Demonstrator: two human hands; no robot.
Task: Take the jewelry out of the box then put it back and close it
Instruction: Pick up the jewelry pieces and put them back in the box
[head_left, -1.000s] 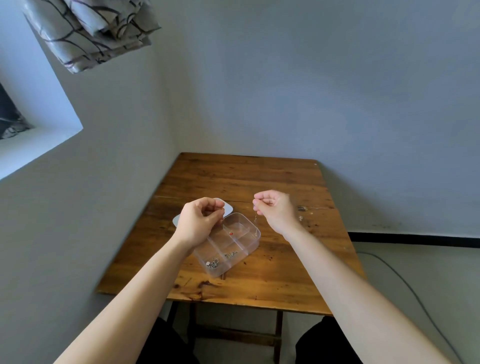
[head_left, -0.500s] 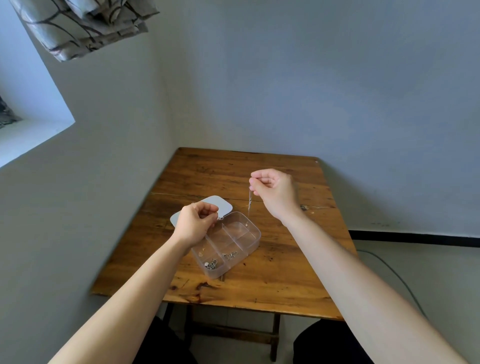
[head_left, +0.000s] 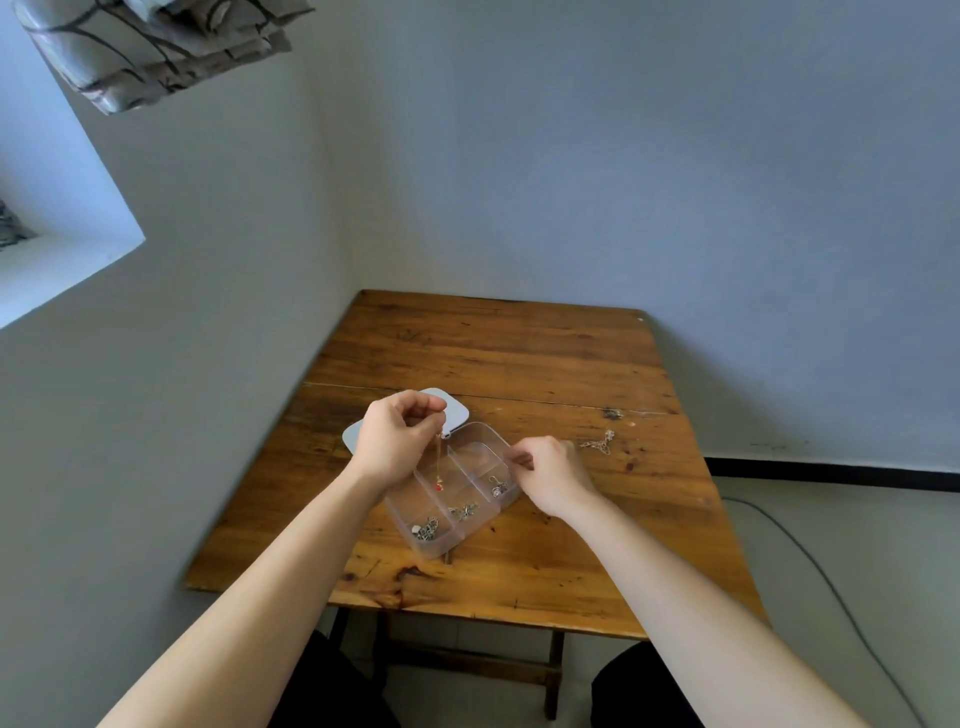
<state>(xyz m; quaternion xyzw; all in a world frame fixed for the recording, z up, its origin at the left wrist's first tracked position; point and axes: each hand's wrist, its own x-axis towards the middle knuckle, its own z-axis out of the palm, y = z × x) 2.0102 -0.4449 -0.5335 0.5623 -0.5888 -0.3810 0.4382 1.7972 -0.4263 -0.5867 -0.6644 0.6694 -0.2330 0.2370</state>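
Left hand (head_left: 397, 441), centre of the frame, is pinched shut on a fine chain (head_left: 439, 460), its red pendant (head_left: 439, 487) dangling into the left compartment of the clear box (head_left: 452, 488). Right hand (head_left: 550, 475) sits just right of the box, fingers curled at the box's right rim; whether it grips the wall or merely steadies it, I cannot tell. Small silver pieces lie in the near compartments, and another chain (head_left: 597, 443) rests on the wooden table (head_left: 519, 353), right of the right hand. The lid (head_left: 452, 410) lies flat beyond the box, partly behind the left hand. I'd judge this as mid-task, a piece going in or coming out. The next move calls for a slow vertical path so the chain clears the dividers without snagging. Room is generous toward the top of the frame and to the right; the table's left edge runs close along the wall, and the near edge is well clear of the box
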